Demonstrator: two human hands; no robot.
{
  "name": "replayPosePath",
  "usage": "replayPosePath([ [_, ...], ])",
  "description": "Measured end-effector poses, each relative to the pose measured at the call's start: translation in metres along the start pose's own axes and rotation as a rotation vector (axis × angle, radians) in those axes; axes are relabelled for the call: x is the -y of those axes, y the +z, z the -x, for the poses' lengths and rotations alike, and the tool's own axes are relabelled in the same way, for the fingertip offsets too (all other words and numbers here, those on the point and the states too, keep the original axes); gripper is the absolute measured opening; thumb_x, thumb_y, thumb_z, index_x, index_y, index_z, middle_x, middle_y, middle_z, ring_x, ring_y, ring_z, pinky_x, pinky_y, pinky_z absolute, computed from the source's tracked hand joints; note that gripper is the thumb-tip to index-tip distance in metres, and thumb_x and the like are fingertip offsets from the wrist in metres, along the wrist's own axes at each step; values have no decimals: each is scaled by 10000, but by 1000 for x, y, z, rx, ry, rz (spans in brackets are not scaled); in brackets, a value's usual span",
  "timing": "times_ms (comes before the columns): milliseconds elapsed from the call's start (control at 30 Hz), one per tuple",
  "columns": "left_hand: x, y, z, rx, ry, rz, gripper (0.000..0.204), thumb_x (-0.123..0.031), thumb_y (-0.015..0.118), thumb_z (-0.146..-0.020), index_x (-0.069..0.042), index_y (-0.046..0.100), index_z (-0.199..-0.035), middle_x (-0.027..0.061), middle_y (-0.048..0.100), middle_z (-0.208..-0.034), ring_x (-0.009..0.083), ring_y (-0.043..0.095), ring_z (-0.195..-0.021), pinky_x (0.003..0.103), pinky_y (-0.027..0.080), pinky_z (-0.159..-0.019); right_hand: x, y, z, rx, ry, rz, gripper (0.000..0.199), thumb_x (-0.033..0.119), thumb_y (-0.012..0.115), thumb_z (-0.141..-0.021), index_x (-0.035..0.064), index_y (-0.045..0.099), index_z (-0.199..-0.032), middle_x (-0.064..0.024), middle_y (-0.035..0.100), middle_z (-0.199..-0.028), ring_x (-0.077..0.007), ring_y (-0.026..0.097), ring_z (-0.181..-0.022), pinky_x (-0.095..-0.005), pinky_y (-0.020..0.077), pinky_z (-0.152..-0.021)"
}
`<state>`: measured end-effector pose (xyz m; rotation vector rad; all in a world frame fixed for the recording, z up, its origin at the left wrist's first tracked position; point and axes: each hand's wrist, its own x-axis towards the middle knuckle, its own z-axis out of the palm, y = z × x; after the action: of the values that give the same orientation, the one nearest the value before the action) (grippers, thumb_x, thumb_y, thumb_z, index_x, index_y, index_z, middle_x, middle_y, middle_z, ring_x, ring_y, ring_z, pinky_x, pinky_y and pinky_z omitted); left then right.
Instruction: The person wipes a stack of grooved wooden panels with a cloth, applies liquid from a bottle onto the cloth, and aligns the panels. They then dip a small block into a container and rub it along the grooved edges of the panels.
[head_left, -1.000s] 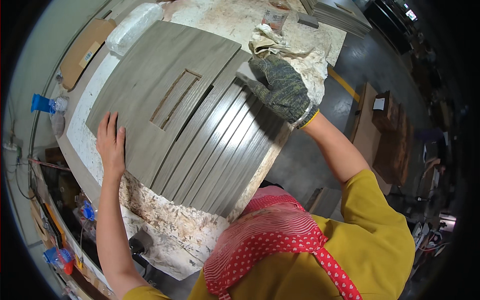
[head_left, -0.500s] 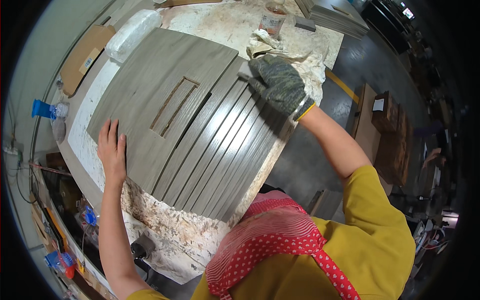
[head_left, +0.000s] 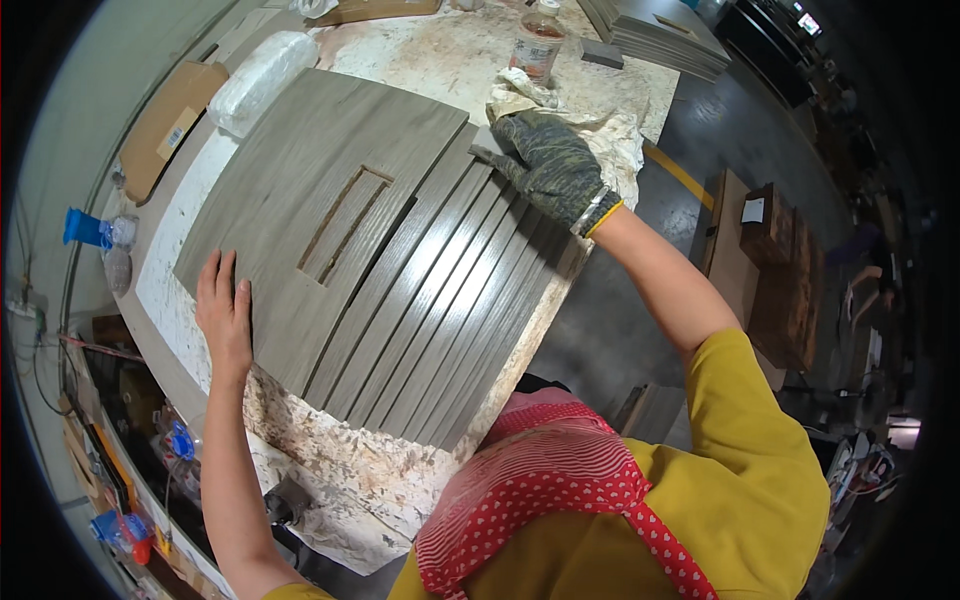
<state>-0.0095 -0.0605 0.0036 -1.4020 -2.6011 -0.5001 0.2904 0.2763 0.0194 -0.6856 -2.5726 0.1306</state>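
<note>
My left hand (head_left: 225, 315) is bare and lies flat, fingers stretched, on the near left corner of a grey wood-grain panel (head_left: 300, 150). The panel has a narrow rectangular cut-out (head_left: 345, 225) and lies on top of a fanned row of similar grey panels (head_left: 440, 290), whose edges overlap toward the right. My right hand (head_left: 552, 165) wears a dark mottled work glove. It is closed on a small light-grey block (head_left: 489, 143) at the far end of the panels. The glove hides most of the block. A crumpled off-white cloth (head_left: 612, 140) lies just beyond the glove.
Behind the cloth stand a clear bottle (head_left: 537, 48) and a dark grey block (head_left: 602, 53). More panels (head_left: 670, 40) are stacked at the far right. A plastic-wrapped bundle (head_left: 262, 85) and cardboard (head_left: 170, 130) lie at the left. The stained table (head_left: 330, 425) has its edge near my body.
The whole view has shifted slightly. Both hands keep nearly the same places on the panels, and the gloved hand still grips the light-grey block.
</note>
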Motion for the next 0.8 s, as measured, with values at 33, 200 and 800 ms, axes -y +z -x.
replayPosePath([
  [33, 3, 1, 1, -2, -2, -8, 433, -294, 432, -969, -92, 472, -1349, 136, 401, -1423, 319, 373, -1312, 407, 275, -1081, 4, 3, -3, -34, -78, 40, 481, 438, 514, -911, 30, 601, -1150, -218, 603, -1083, -357, 572, -1039, -434, 439, -922],
  [200, 1, 1, 1, -20, 0, 11, 432, -303, 446, -961, -96, 480, -1339, 136, 411, -1414, 321, 379, -1305, 419, 286, -1066, 0, -5, -3, -94, -30, -24, 422, 368, 566, -869, 25, 608, -1112, -212, 610, -1057, -359, 574, -1016, -433, 444, -911],
  [800, 1, 1, 2, -39, -16, 39, 429, -330, 446, -958, -114, 491, -1326, 123, 415, -1408, 315, 383, -1298, 428, 287, -1053, 50, -11, 22, 93, 13, -173, 471, 375, 567, -881, -10, 568, -1153, -224, 596, -1077, -374, 571, -1005, -452, 445, -899],
])
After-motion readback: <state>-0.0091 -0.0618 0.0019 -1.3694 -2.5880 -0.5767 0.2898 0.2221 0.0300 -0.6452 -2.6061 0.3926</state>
